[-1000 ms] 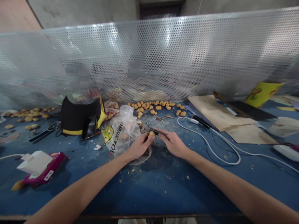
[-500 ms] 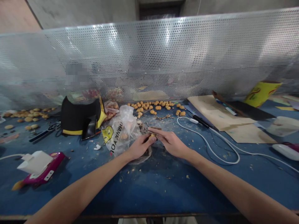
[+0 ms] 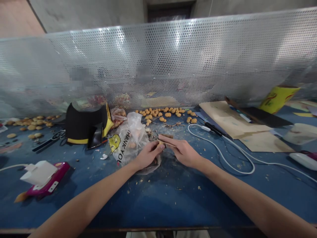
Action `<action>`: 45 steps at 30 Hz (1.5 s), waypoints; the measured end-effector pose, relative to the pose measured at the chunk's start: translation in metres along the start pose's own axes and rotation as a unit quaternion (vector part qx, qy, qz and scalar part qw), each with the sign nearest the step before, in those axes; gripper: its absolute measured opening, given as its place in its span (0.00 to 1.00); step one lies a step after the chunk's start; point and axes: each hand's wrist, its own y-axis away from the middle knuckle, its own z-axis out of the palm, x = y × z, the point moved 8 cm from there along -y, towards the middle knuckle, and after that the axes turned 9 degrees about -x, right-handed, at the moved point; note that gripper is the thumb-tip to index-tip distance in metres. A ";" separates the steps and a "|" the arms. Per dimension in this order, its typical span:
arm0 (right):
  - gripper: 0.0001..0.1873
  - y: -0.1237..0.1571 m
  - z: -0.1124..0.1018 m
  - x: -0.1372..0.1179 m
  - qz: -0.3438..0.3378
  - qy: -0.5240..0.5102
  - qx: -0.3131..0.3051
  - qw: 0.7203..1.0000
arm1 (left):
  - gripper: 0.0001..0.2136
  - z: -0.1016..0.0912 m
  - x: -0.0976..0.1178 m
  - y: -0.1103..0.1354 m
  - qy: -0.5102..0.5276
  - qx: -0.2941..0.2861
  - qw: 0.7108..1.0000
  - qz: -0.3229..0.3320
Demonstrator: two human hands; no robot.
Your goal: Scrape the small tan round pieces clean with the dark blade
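Observation:
My left hand [image 3: 148, 155] is closed around a small tan nut [image 3: 161, 142], which shows just past the fingertips. My right hand [image 3: 182, 152] pinches a small hand tool with a brown handle [image 3: 167, 136], and its thin blade [image 3: 168, 144] lies against the nut. Both hands hover close together above a crumpled clear plastic bag [image 3: 148, 163]. A white "THANK YOU" plastic bag [image 3: 127, 142] stands just beyond my left hand. Several similar nuts [image 3: 160, 112] lie in a scattered band beyond my fingers.
A perforated metal screen [image 3: 158, 66] runs behind the blue worktable [image 3: 158, 201]. On the table lie a black-and-yellow pouch [image 3: 85, 124], scissors [image 3: 49, 142], a white cable [image 3: 218, 152], cardboard sheets [image 3: 230, 122], a pink device [image 3: 46, 180] and more nuts [image 3: 31, 127].
The tool in my right hand has turned, so its brown handle now shows above the nut. My hands have barely moved.

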 end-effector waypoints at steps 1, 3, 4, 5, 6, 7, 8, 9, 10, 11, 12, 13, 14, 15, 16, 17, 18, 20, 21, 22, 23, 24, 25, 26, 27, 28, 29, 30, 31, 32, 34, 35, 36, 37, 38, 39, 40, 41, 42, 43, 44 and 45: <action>0.28 0.000 0.001 -0.001 -0.007 0.005 -0.005 1.000 | 0.20 0.000 0.001 0.000 -0.027 -0.003 1.000 0.001; 0.29 0.000 0.003 -0.002 -0.017 0.015 -0.016 1.000 | 0.20 0.001 0.000 0.000 -0.033 -0.003 0.999 0.002; 0.29 0.000 0.003 -0.002 -0.018 0.019 -0.020 0.999 | 0.20 0.000 0.000 0.000 -0.010 0.001 1.000 0.003; 0.29 0.000 0.003 -0.002 -0.014 0.023 -0.022 0.999 | 0.20 -0.001 0.000 0.000 0.021 0.006 1.000 0.004; 0.28 0.000 0.003 -0.001 -0.005 0.025 -0.022 0.999 | 0.20 -0.002 0.000 0.000 0.048 0.012 0.999 0.006; 0.28 0.000 0.003 0.000 0.005 0.027 -0.021 0.999 | 0.20 -0.003 0.001 0.000 0.058 0.013 0.998 0.008; 0.28 0.000 0.002 0.001 0.016 0.029 -0.021 0.999 | 0.20 -0.003 0.003 0.000 0.048 0.012 0.999 0.009; 0.27 0.000 0.002 0.003 0.027 0.030 -0.021 0.999 | 0.20 -0.003 0.005 0.000 0.020 0.007 1.000 0.009; 0.26 0.000 0.002 0.004 0.039 0.033 -0.022 0.998 | 0.20 -0.002 0.007 -0.001 -0.016 0.000 1.000 0.006; 0.26 0.001 0.002 0.005 0.048 0.036 -0.022 0.998 | 0.20 -0.001 0.008 -0.001 -0.049 -0.008 0.999 0.004; 0.26 0.001 0.002 0.007 0.056 0.039 -0.022 0.997 | 0.19 -0.001 0.009 -0.001 -0.069 -0.011 0.998 0.001; 0.26 0.001 0.002 0.008 0.063 0.043 -0.020 0.997 | 0.19 -0.002 0.008 -0.002 -0.069 -0.009 0.998 -0.003; 0.26 0.002 0.001 0.010 0.071 0.047 -0.017 0.996 | 0.19 -0.002 0.007 -0.002 -0.049 -0.003 0.999 -0.007; 0.26 0.002 0.001 0.011 0.078 0.051 -0.015 0.996 | 0.20 -0.003 0.004 -0.002 -0.020 0.002 1.000 -0.011; 0.27 0.002 0.001 0.012 0.082 0.053 -0.014 0.995 | 0.20 -0.003 0.002 -0.002 0.008 0.007 1.000 -0.015; 0.27 0.003 0.001 0.013 0.083 0.055 -0.014 0.995 | 0.20 -0.004 0.000 -0.002 0.023 0.012 1.000 -0.015; 0.27 0.002 0.001 0.013 0.080 0.055 -0.016 0.995 | 0.20 -0.004 0.000 -0.001 0.022 0.012 1.000 -0.014; 0.26 0.002 0.004 0.010 0.064 0.051 -0.026 0.996 | 0.20 -0.002 0.002 -0.001 -0.026 0.007 1.000 -0.005; 0.26 0.001 0.005 0.008 0.055 0.048 -0.032 0.997 | 0.20 -0.002 0.004 -0.001 -0.055 0.003 0.998 0.000; 0.26 0.001 0.006 0.006 0.048 0.044 -0.037 0.997 | 0.20 -0.001 0.006 -0.001 -0.077 -0.002 0.997 0.004; 0.26 0.001 0.007 0.005 0.043 0.041 -0.039 0.997 | 0.20 0.000 0.007 -0.001 -0.084 -0.005 0.996 0.006; 0.27 0.001 0.006 0.005 0.041 0.037 -0.037 0.998 | 0.19 0.000 0.007 -0.001 -0.076 -0.005 0.997 0.005; 0.28 0.002 0.005 0.005 0.043 0.033 -0.031 0.998 | 0.19 -0.001 0.007 -0.001 -0.056 -0.003 0.998 0.003; 0.28 0.002 0.003 0.006 0.047 0.030 -0.022 0.998 | 0.19 -0.002 0.006 -0.001 -0.030 0.000 1.000 -0.001; 0.29 0.003 0.002 0.008 0.055 0.028 -0.013 0.998 | 0.19 -0.003 0.005 -0.001 -0.006 0.004 1.000 -0.005; 0.31 0.004 0.001 0.011 0.064 0.027 -0.007 0.998 | 0.20 -0.003 0.004 -0.001 0.009 0.007 1.000 -0.008; 0.32 0.005 0.000 0.013 0.073 0.028 -0.002 0.997 | 0.20 -0.003 0.004 -0.001 0.014 0.008 1.000 -0.010; 0.33 0.005 0.000 0.014 0.079 0.030 0.001 0.996 | 0.20 -0.003 0.004 -0.001 0.008 0.006 1.000 -0.009; 0.33 0.006 0.000 0.015 0.083 0.033 0.003 0.996 | 0.20 -0.003 0.005 -0.001 -0.004 0.005 1.000 -0.008; 0.34 0.006 0.000 0.016 0.085 0.036 0.006 0.996 | 0.19 -0.003 0.005 0.000 -0.017 0.005 1.000 -0.006; 0.34 0.006 0.001 0.016 0.093 0.043 0.006 0.995 | 0.18 -0.002 0.006 0.000 -0.024 0.001 1.000 -0.004; 0.34 0.005 0.001 0.016 0.100 0.046 0.004 0.994 | 0.18 -0.001 0.006 0.000 -0.017 -0.002 1.000 -0.005; 0.34 0.006 0.002 0.016 0.109 0.048 0.001 0.993 | 0.19 -0.001 0.005 0.000 -0.005 -0.003 1.000 -0.005; 0.34 0.006 0.002 0.016 0.117 0.051 -0.001 0.992 | 0.19 -0.001 0.005 0.000 0.004 -0.005 1.000 -0.005; 0.34 0.006 0.001 0.016 0.122 0.056 -0.001 0.991 | 0.19 0.000 0.004 0.000 0.007 -0.006 1.000 -0.004; 0.34 0.006 0.001 0.016 0.124 0.061 -0.001 0.990 | 0.19 0.000 0.004 0.001 0.000 -0.008 1.000 -0.001; 0.33 0.006 0.001 0.015 0.123 0.065 0.000 0.990 | 0.19 0.001 0.004 0.001 -0.013 -0.011 1.000 0.002; 0.33 0.005 0.001 0.014 0.122 0.068 0.000 0.990 | 0.18 0.002 0.004 0.001 -0.026 -0.015 1.000 0.004; 0.33 0.005 0.001 0.013 0.120 0.069 0.000 0.990 | 0.18 0.003 0.004 0.001 -0.032 -0.022 0.999 0.003; 0.34 0.005 0.001 0.013 0.120 0.068 0.002 0.990 | 0.18 0.004 0.003 0.001 -0.029 -0.028 0.999 0.000; 0.34 0.005 0.001 0.014 0.122 0.066 0.006 0.990 | 0.18 0.004 0.002 0.001 -0.016 -0.029 0.999 -0.003; 0.34 0.006 0.000 0.015 0.125 0.063 0.010 0.990 | 0.18 0.004 0.001 0.001 0.001 -0.026 1.000 -0.005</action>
